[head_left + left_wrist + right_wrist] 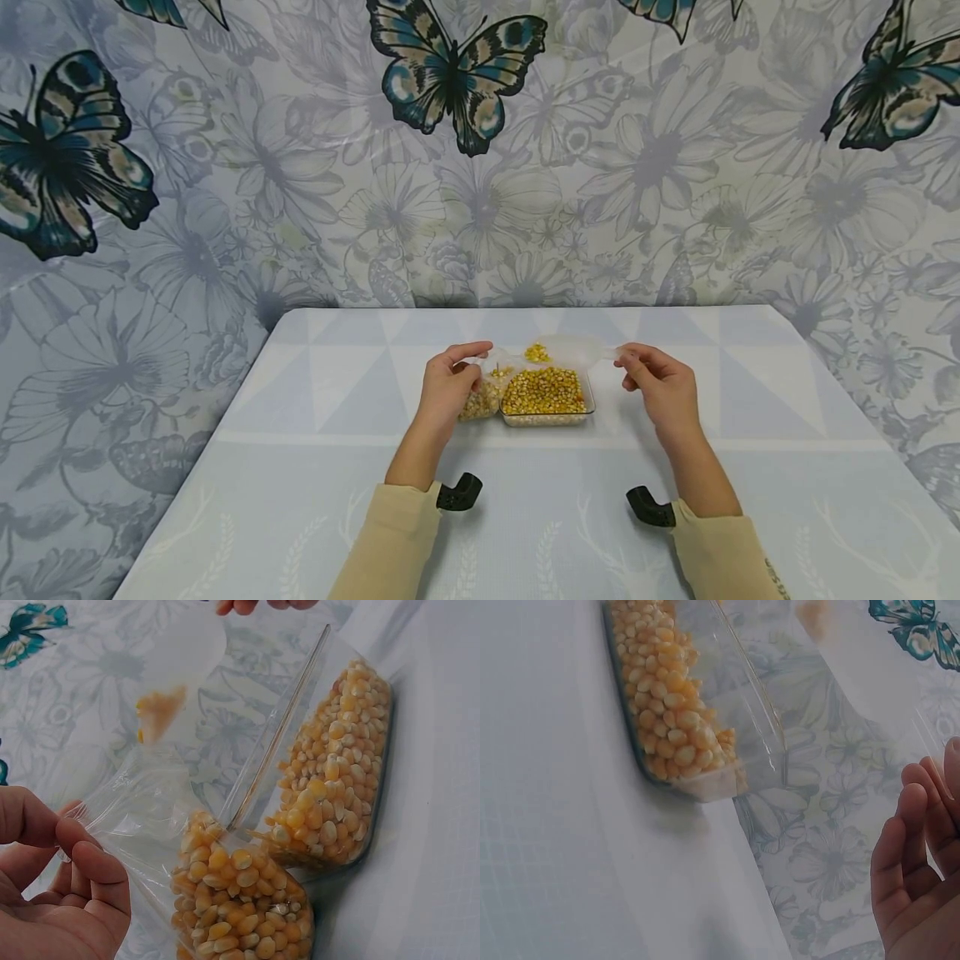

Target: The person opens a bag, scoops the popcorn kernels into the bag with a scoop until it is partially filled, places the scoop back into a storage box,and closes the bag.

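My left hand [447, 383] pinches the gathered top of a clear plastic bag [142, 814], which is part filled with yellow corn kernels [240, 907]. Against the bag's right side stands a clear rectangular container [547, 420], heaped with more corn kernels [543, 390]. My right hand [663, 387] pinches the thin right end of a translucent white scoop-like piece [577, 350]; its exact shape is blurred. That piece hangs above the container's far side, with a small pile of kernels [536, 352] at its left end, near the bag's mouth.
A pale patterned cloth covers the table [300, 500]. Behind its far edge rises a backdrop [645, 167] printed with flowers and butterflies. Black curved pieces [460, 492] stick out from both sleeve cuffs.
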A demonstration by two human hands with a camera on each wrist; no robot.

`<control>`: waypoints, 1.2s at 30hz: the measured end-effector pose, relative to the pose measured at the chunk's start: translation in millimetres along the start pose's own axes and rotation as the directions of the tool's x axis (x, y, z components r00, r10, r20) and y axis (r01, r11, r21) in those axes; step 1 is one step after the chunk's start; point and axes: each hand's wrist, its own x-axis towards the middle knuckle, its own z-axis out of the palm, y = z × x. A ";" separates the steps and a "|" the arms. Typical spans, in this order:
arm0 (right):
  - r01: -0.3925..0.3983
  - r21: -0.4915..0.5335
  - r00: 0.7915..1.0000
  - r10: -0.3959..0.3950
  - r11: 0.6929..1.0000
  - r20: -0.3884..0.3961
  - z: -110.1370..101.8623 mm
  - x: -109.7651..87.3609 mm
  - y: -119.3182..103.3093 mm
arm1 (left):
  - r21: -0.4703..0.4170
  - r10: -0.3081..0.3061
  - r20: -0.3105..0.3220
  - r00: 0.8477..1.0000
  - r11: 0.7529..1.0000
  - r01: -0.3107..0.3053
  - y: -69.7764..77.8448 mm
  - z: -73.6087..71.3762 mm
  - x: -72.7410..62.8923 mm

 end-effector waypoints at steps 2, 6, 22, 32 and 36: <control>0.013 -0.016 1.000 -0.013 1.000 0.015 2.4 -1.4 -1.1 | 0.001 -0.003 0.000 1.000 1.000 0.003 -0.2 0.0 0.1; 0.055 -0.081 0.998 -0.052 0.995 0.041 7.2 -3.3 -2.7 | 0.002 -0.010 -0.001 1.000 1.000 0.010 -0.6 -0.1 0.5; 0.256 -0.185 0.966 -0.246 0.949 0.079 19.9 -15.8 -23.0 | 0.009 -0.016 -0.003 1.000 1.000 0.016 -4.1 0.0 2.7; 0.294 -0.225 0.956 -0.285 0.929 0.073 21.0 -17.5 -24.9 | 0.002 -0.006 0.001 1.000 1.000 0.006 -5.4 0.8 2.7; 0.309 -0.217 0.951 -0.300 0.926 0.075 20.5 -18.4 -27.0 | -0.005 -0.002 0.007 1.000 1.000 0.002 -4.8 0.6 2.2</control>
